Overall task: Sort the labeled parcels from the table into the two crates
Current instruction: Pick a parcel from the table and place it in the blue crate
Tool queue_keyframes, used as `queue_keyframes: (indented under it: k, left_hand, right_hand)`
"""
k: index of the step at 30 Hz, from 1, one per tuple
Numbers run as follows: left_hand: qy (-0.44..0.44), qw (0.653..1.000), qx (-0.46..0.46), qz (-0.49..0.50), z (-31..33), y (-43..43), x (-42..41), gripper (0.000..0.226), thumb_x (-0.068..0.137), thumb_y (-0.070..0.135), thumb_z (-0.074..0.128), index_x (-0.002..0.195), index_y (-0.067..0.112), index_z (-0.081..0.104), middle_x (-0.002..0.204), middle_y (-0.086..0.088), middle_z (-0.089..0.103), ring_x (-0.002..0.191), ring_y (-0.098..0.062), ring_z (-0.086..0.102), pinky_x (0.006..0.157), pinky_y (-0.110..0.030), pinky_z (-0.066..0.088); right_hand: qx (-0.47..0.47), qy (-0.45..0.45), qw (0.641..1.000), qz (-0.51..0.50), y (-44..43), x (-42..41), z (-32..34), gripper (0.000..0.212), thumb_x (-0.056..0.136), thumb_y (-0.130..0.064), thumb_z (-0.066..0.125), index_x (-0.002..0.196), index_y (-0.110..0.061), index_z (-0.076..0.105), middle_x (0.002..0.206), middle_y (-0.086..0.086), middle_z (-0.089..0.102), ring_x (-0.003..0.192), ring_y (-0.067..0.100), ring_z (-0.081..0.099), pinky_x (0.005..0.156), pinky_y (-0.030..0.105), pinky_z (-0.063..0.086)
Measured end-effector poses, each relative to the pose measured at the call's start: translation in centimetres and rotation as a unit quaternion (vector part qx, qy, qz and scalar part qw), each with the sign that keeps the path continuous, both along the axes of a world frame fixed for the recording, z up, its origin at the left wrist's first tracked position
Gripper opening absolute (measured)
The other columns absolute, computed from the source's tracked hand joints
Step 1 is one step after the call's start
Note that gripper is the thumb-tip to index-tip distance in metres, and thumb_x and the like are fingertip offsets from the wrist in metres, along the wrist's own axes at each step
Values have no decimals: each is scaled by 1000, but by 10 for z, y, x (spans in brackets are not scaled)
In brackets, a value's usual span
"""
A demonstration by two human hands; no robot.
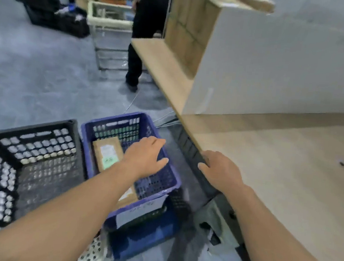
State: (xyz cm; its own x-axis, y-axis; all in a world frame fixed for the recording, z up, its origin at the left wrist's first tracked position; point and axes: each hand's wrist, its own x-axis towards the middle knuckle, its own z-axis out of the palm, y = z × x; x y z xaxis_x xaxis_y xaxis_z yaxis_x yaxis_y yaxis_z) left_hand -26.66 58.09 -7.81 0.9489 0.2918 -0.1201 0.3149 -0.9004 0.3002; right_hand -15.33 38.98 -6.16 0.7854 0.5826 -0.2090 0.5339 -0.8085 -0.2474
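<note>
A blue crate [169, 172] stands on the floor beside the wooden table [279, 161]. Inside it lies a brown parcel [107, 152] with a white label and a green sticker; a second brown parcel [128, 196] shows under my left forearm. My left hand [145, 155] hovers over the blue crate with straight fingers, holding nothing. A black crate [29, 137] sits to the left of the blue one, and I see no parcel in it. My right hand [219, 170] rests at the table's front edge, fingers over the edge.
A white partition board [267, 66] stands on the table with a brown parcel [253, 0] on top. A person in black trousers [142, 32] stands by a wire cart [111, 34] farther back. Stacked black crates [42, 2] fill the far left.
</note>
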Motion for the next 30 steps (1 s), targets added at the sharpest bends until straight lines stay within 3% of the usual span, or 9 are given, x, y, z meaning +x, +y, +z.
queue_keyframes:
  k: [6,11,21,26,30]
  left_hand:
    - [-50,995,28,-79,43,-81,48,52,95,47,43,140,20,38,137,-2,47,126,-22,44,97,-38,42]
    - [-58,988,34,-142,65,-175,96,54,95,48,42,142,22,35,142,0,44,127,-22,43,98,-36,37]
    - [-86,957,27,-277,75,-384,159,54,94,49,44,141,25,37,137,0,47,128,-20,42,99,-33,37]
    - [-95,945,17,-314,71,-467,177,54,93,48,45,142,25,37,136,1,47,127,-19,41,98,-34,37]
    - [-97,935,7,-341,66,-517,183,55,93,49,45,142,26,37,137,3,46,129,-17,40,101,-34,37]
  right_hand:
    - [26,-65,994,-88,-96,6,46,44,98,-37,45,141,-29,44,133,-2,54,114,19,58,94,36,48]
    - [35,-86,981,-169,-196,12,66,45,98,-39,43,142,-31,43,134,-4,52,116,16,56,92,32,45]
    - [9,-113,943,-313,-397,20,70,45,98,-40,43,143,-32,40,136,-3,50,121,21,52,93,32,44]
    - [1,-118,930,-348,-474,20,70,45,99,-38,42,143,-30,41,143,-5,47,127,20,49,97,32,42]
    - [8,-110,916,-385,-524,18,67,44,99,-36,42,143,-29,42,136,-4,49,122,20,51,92,32,42]
